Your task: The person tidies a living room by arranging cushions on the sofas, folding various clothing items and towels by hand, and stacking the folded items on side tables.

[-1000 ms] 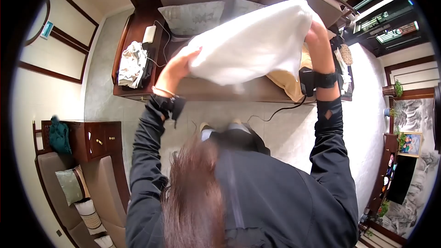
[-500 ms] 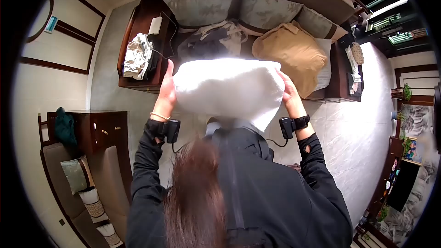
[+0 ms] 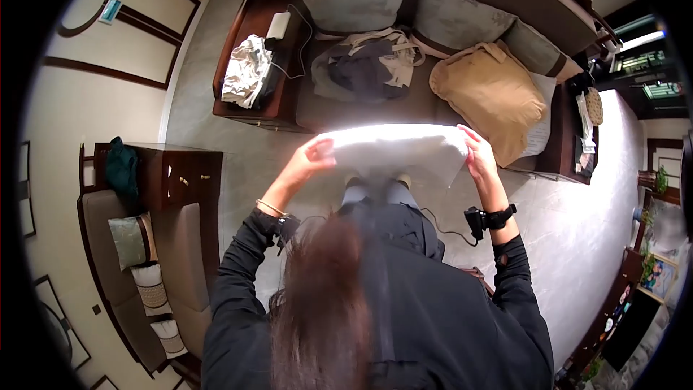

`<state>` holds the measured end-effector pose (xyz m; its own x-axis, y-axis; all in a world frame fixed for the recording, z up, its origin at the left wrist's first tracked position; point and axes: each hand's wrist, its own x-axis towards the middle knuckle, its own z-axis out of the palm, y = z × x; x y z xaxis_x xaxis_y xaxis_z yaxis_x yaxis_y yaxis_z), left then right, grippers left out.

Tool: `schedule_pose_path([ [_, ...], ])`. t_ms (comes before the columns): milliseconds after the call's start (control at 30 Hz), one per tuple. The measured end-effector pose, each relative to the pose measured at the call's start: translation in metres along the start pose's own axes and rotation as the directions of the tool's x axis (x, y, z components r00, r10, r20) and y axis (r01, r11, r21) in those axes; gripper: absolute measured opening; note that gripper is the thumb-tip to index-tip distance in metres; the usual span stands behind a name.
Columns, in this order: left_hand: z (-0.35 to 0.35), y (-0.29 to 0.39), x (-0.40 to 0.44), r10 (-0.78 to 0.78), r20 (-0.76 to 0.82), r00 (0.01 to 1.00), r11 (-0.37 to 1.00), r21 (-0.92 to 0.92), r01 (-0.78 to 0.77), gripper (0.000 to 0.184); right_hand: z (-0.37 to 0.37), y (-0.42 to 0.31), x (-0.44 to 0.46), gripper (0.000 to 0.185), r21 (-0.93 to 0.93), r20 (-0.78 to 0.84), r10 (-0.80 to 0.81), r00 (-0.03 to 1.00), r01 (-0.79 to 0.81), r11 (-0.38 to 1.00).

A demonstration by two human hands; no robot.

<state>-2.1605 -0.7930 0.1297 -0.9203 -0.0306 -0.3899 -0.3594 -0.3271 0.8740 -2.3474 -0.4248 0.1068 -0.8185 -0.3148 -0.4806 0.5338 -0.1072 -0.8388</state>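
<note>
A white cloth (image 3: 397, 148) is stretched between my two hands in front of my body, above the floor. My left hand (image 3: 314, 157) pinches its left end, the fingers closed on the fabric. At the right end, my right hand (image 3: 475, 153) grips the upper corner, and a loose corner hangs down beside it. The cloth's upper edge is brightly lit, and its kind, towel or garment, is not clear. Beyond it on the sofa lie a dark grey and beige pile of clothing (image 3: 364, 68) and a tan garment (image 3: 491, 94).
A long sofa (image 3: 310, 108) with grey-green cushions (image 3: 350, 9) stands ahead. White crumpled clothing (image 3: 247, 72) and a white box with a cable (image 3: 278, 25) lie on the left side table (image 3: 229, 105). A wooden cabinet (image 3: 195, 173) stands at left.
The cloth has dropped lower and now shows as a narrower strip. My left hand has turned inward onto its end. The view has shifted, so the furniture appears further right.
</note>
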Motion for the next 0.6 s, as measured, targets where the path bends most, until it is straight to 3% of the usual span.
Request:
schedule_pose_path([
  [67, -0.007, -0.019, -0.002, -0.043, 0.018, 0.999, 0.981, 0.191, 0.039, 0.047, 0.004, -0.011, -0.008, 0.05, 0.287, 0.123, 0.075, 0.99, -0.107, 0.952],
  [133, -0.024, -0.041, -0.001, -0.024, 0.077, 0.997, 0.96, 0.28, 0.002, 0.048, 0.007, -0.016, -0.011, 0.056, 0.287, 0.236, 0.023, 0.972, -0.092, 0.954],
  [200, -0.036, -0.044, -0.004, -0.032, 0.025, 0.999, 0.946, 0.324, 0.022, 0.046, 0.01, -0.029, -0.017, 0.068, -0.068, 0.335, -0.009, 0.942, 0.033, 0.997],
  [267, -0.039, -0.034, -0.01, -0.041, -0.027, 0.999, 0.929, 0.366, 0.048, 0.044, -0.004, -0.018, -0.002, 0.068, -0.146, 0.355, -0.016, 0.935, 0.073, 0.987],
  [333, -0.039, -0.021, -0.017, 0.027, -0.044, 0.999, 0.888, 0.461, -0.004, 0.04, -0.012, -0.011, 0.013, 0.061, -0.386, 0.43, 0.008, 0.903, 0.176, 0.905],
  [367, -0.027, -0.007, -0.024, 0.017, -0.121, 0.992, 0.913, 0.405, 0.034, 0.037, -0.006, -0.012, 0.012, 0.048, -0.57, 0.393, -0.12, 0.912, 0.344, 0.746],
  [400, -0.026, -0.008, -0.027, 0.021, -0.133, 0.991, 0.915, 0.402, 0.035, 0.037, -0.002, -0.016, 0.013, 0.048, -0.569, 0.405, -0.116, 0.907, 0.349, 0.745],
  [467, -0.025, -0.008, -0.034, 0.137, -0.181, 0.974, 0.924, 0.378, -0.06, 0.032, 0.009, -0.031, 0.015, 0.038, -0.766, 0.499, -0.12, 0.858, 0.502, 0.402],
  [533, -0.022, -0.005, -0.045, 0.161, -0.205, 0.965, 0.912, 0.404, -0.067, 0.031, 0.025, -0.049, 0.014, 0.028, -0.725, 0.547, -0.141, 0.825, 0.551, 0.412],
  [600, -0.017, 0.0, -0.058, 0.131, -0.325, 0.937, 0.865, 0.5, 0.052, 0.028, 0.039, -0.066, 0.019, 0.023, -0.752, 0.601, -0.027, 0.799, 0.577, 0.318],
])
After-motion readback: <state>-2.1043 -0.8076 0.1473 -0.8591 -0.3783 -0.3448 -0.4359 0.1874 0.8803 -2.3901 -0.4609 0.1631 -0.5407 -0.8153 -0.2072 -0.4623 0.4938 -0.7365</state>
